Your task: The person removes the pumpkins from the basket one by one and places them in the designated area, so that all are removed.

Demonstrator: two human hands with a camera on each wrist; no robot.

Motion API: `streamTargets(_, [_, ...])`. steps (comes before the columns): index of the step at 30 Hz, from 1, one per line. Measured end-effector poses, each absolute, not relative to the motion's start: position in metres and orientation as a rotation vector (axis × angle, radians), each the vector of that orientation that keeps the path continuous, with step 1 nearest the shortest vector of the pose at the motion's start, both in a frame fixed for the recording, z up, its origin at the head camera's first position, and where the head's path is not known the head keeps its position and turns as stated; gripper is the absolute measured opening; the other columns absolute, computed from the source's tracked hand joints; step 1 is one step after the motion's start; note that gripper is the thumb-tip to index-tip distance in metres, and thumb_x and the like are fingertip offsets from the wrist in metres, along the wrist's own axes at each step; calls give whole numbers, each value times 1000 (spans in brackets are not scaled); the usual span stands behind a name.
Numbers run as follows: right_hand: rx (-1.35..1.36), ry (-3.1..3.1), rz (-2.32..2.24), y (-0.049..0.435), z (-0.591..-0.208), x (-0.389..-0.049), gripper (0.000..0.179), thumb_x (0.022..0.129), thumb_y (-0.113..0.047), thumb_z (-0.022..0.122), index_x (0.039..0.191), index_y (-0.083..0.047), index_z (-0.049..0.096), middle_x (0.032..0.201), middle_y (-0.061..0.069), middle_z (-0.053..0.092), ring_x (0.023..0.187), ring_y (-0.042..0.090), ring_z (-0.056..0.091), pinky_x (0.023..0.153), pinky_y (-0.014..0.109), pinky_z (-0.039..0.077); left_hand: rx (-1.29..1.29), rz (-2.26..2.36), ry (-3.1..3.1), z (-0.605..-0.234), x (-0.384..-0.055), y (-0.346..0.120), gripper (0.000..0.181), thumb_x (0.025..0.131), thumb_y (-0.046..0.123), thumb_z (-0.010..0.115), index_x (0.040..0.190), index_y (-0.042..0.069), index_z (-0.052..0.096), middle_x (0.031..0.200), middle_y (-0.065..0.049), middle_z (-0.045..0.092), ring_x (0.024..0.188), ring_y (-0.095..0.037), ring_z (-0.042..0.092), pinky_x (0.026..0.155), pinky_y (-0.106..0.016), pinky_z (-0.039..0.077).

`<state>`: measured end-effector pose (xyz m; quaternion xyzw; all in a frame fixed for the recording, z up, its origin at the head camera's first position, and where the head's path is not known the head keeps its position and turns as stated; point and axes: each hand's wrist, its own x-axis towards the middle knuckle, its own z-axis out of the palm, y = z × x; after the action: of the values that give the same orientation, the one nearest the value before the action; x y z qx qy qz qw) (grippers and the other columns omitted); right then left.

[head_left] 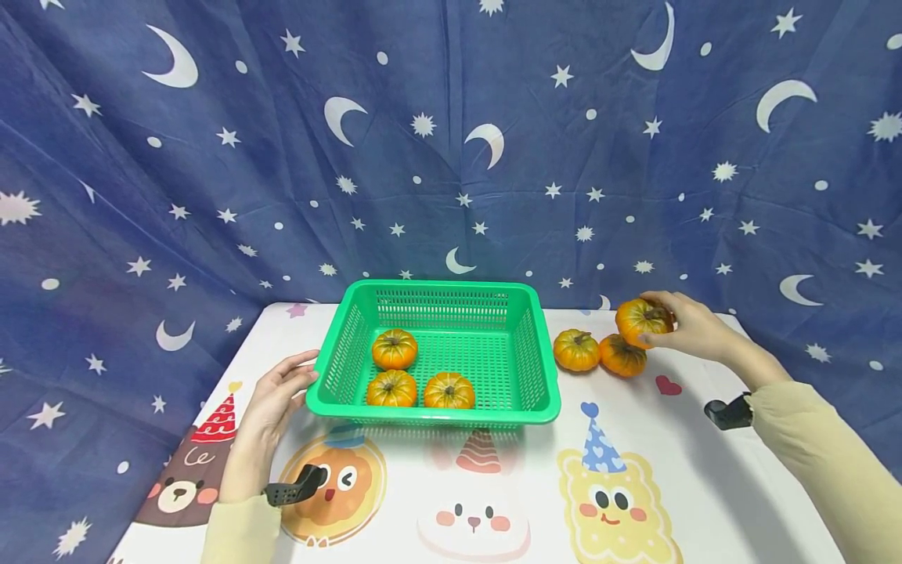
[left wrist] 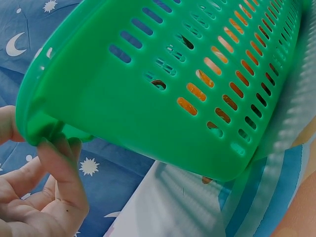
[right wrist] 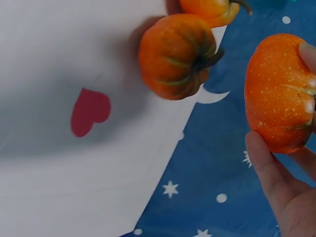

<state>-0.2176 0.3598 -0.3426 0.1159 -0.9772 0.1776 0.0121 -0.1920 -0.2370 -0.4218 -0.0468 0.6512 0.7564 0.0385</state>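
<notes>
My right hand (head_left: 687,325) grips a small orange pumpkin (head_left: 643,320) between thumb and fingers, lifted off the table at the right. In the right wrist view, the fingertips press the sides of this pumpkin (right wrist: 279,94). Just below it, a darker orange pumpkin (head_left: 623,356) lies on the table, with a yellower pumpkin (head_left: 576,350) to its left. At the left, my left hand (head_left: 276,392) holds the rim of a green plastic basket (head_left: 433,417); in the left wrist view its fingers curl under that rim. Inside the basket sit three pumpkins (head_left: 395,349).
A white tablecloth (head_left: 550,501) with cartoon party animals covers the table. Behind it hangs a dark blue curtain (head_left: 423,196) with moons and stars. A black wrist mount (head_left: 296,486) is strapped to the left arm, another (head_left: 729,412) to the right.
</notes>
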Motion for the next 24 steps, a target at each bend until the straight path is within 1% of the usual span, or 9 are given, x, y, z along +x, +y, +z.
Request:
streamTargets(4, [337, -3055, 572, 367, -348, -215, 75, 82, -34, 74, 139, 1, 41, 118, 26, 54, 101, 36, 51, 79, 47, 46, -160, 2313, 2011, -422, -192, -238, 28, 91, 3, 61, 111, 21, 66, 88, 13, 66, 84, 0, 62, 72, -20, 52])
streamTargets(9, [313, -3047, 609, 378, -359, -212, 73, 83, -33, 73, 138, 3, 41, 122, 28, 52, 105, 40, 51, 84, 56, 47, -158, 2302, 2014, -422, -192, -238, 27, 91, 4, 61, 112, 21, 65, 88, 13, 65, 84, -1, 61, 74, -20, 52])
streamTargets(13, [292, -3035, 606, 387, -368, -209, 73, 83, -31, 73, 137, 5, 41, 122, 30, 53, 105, 42, 53, 85, 58, 46, -158, 2306, 2005, -422, -192, -237, 27, 91, 3, 60, 111, 21, 65, 87, 12, 65, 84, -1, 62, 75, -20, 52])
streamTargets(15, [274, -3043, 613, 391, -372, -208, 74, 83, -31, 73, 138, 6, 40, 124, 32, 51, 105, 43, 52, 86, 58, 46, -159, 2303, 2007, -422, -192, -237, 27, 91, 3, 60, 111, 20, 64, 87, 12, 65, 84, -1, 62, 75, -21, 52])
streamTargets(20, [193, -3088, 640, 399, -382, -209, 77, 84, -34, 71, 140, 6, 36, 133, 35, 43, 110, 47, 48, 90, 62, 43, -164, 2296, 2017, -421, -192, -237, 28, 91, 4, 61, 116, 17, 62, 88, 13, 65, 85, -1, 62, 75, -20, 52])
streamTargets(24, [156, -3092, 659, 404, -390, -209, 77, 84, -35, 71, 140, 6, 36, 133, 36, 41, 111, 49, 47, 92, 64, 41, -167, 2295, 2016, -421, -193, -237, 29, 91, 4, 61, 117, 17, 62, 88, 13, 65, 85, -1, 62, 76, -21, 51])
